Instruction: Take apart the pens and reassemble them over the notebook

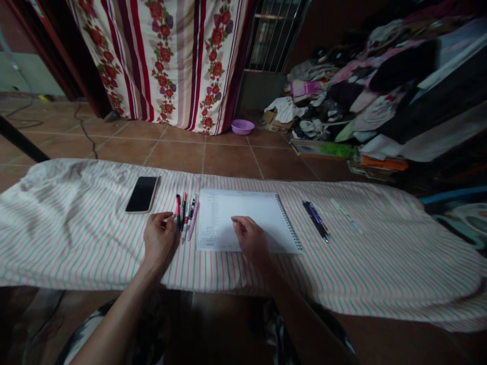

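Note:
My left hand [162, 237] rests on the striped cloth, fingers loosely curled and a little apart, with nothing seen in them. Right beside its fingertips lies a group of several pens [186, 217], among them pink, black and white ones. A spiral notebook [249, 205] lies flat with a blank white page up and its coil on the right; faint print shows along the left side. Over the lower middle of that page is my right hand [251, 239], its fingers loosely bent with a gap at the thumb; I see no object in it.
Behind my left hand lies a phone [142, 194], screen dark. Right of the notebook are dark pens [316, 221] and a pale patterned strip-like item [346, 215]. Beyond the cloth-covered surface [380, 263] are a floral curtain [167, 61], a purple basin [242, 127] and piled clothes [342, 96].

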Motion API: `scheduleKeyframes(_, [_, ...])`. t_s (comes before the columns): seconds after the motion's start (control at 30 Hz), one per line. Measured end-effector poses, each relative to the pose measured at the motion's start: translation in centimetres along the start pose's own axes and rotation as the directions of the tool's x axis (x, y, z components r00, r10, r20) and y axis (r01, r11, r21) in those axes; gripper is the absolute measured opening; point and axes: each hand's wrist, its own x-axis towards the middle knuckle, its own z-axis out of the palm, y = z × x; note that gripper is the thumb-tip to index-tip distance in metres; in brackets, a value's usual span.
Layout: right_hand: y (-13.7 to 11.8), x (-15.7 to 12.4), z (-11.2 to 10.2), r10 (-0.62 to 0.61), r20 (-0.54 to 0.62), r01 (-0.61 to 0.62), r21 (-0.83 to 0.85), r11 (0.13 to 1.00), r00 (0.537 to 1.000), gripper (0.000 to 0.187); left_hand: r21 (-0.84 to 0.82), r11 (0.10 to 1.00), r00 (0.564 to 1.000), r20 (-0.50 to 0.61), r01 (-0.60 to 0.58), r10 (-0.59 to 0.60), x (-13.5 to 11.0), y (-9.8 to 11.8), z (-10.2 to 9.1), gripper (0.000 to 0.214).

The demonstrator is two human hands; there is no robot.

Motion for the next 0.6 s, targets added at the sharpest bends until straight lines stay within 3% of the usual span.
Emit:
scheduleKeyframes(0.17, [-0.34, 0.0, 0.3, -0.053, 0.041, 0.053, -0.01, 0.999, 0.998, 0.022, 0.034, 0.999, 0.998, 0.065, 0.003, -0.005, 0.77, 0.4, 0.2, 0.025])
scheduleKeyframes(0.43, [-0.09, 0.16, 0.38, -0.019, 0.065, 0.02, -0.016, 1.0, 0.998, 0.022, 0.197, 0.98, 0.984, 0.177, -0.009, -0.027, 0.87, 0.27, 0.77, 0.024])
scheduleKeyframes(0.6, [0.08, 0.25, 0.45, 0.013, 0.081, -0.014, 0.013, 1.0, 0.997, 0.021, 0.272, 0.961, 0.982, 0.191, -0.044, -0.009, 0.78, 0.59, 1.0, 0.024])
